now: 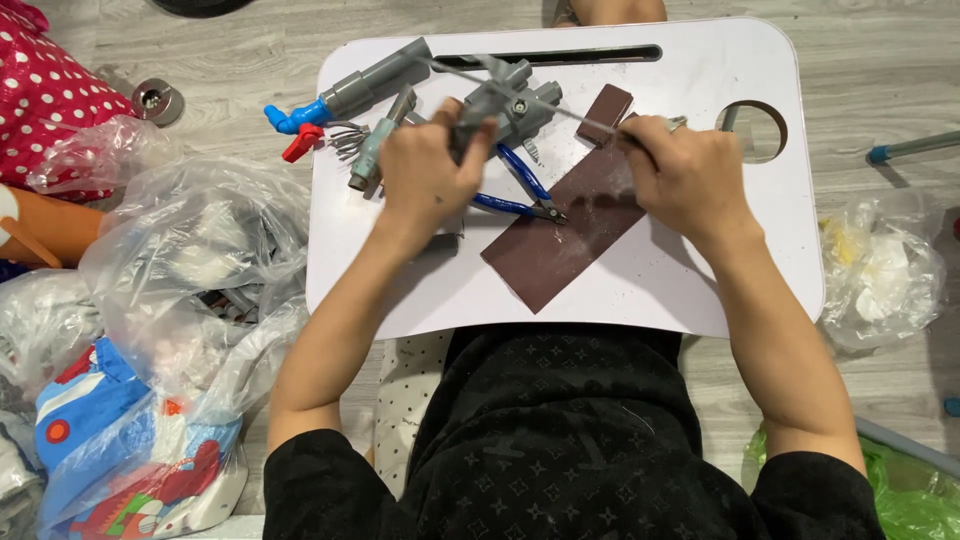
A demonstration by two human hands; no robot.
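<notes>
Now L hand (432, 170) clamps grey fitting (505, 100); R hand (683, 172) pinches thin rod (590, 122).

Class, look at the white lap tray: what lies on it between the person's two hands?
In the head view, blue-handled pliers and a brown strip lie on the tray between the left hand and the right hand.

Pliers (520, 190) half hidden (under hands).
</notes>
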